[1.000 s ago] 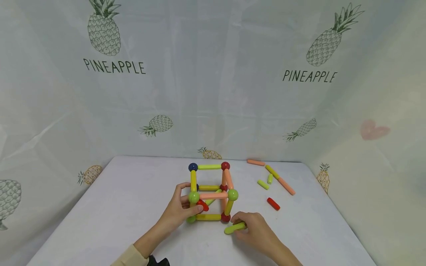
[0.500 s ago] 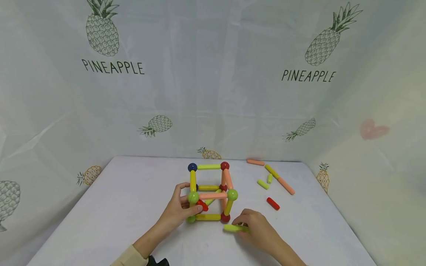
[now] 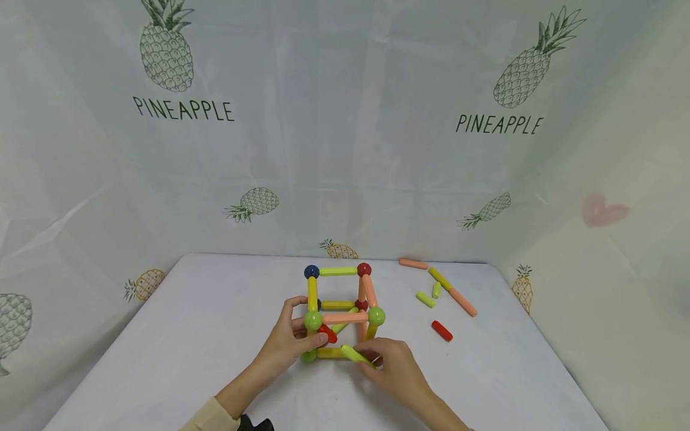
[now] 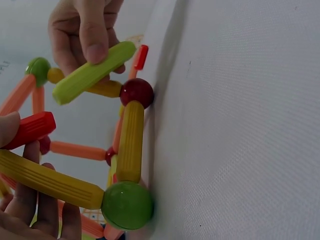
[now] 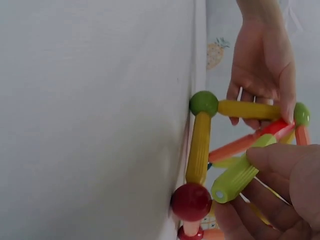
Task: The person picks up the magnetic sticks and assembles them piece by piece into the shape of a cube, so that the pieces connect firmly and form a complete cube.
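A cube-shaped frame of magnetic rods and balls [image 3: 345, 318] stands on the table, with yellow, salmon and lime rods between green, red and blue balls. At its left side, my left hand [image 3: 286, 335] pinches a short red rod [image 4: 34, 129] between thumb and fingers, and its fingers reach behind a yellow upright [image 4: 55, 185]. My right hand [image 3: 393, 362] pinches a lime-green magnetic rod [image 5: 240, 175], tilted, in front of the frame's lower right corner. The rod partly hides the bottom edge there. A dark red ball [image 5: 191, 201] sits at that corner, close to the rod.
Loose rods lie right of the frame: a red rod [image 3: 442, 331], two short lime rods, and a yellow rod [image 3: 440, 278] in line with a salmon rod [image 3: 462, 301]. Another salmon rod [image 3: 414, 264] is near the back edge. A pineapple-printed curtain [image 3: 345, 149] hangs behind.
My right hand has moved left with the lime rod, from beside the corner to in front of the frame's lower edge, and the rod has turned. My left hand holds still.
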`<state>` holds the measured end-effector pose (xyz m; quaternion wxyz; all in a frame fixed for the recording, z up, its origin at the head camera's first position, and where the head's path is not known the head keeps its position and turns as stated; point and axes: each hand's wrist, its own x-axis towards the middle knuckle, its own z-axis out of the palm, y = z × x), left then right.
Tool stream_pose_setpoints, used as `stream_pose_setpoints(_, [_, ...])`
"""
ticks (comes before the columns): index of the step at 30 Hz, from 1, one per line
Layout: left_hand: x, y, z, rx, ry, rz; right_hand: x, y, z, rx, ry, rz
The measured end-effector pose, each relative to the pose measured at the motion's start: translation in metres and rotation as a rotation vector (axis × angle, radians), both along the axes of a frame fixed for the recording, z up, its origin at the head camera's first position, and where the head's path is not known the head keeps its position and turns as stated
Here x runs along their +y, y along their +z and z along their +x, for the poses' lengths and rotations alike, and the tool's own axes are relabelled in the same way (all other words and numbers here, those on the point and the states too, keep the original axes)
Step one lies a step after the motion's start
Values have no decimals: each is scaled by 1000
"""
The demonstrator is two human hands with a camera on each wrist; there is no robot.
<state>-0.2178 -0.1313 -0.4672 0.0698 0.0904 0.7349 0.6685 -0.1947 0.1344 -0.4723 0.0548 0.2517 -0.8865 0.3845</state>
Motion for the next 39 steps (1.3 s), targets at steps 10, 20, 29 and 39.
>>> stream_pose_setpoints(10, [1,0,-2,3,-11,-8,-18,5,0,94,-107,117])
stream_pose_setpoints(20, [1,-2,-4,5,-20,3,-20,2,1,227,-191,180])
stream_pose_setpoints(29, [1,-1,-2,2,-1,-3,-24,4,-2,190,-184,150])
stream_pose_setpoints(39, [-1,-2,-4,-9,-15,26,-28,-1,-8,241,-192,116])
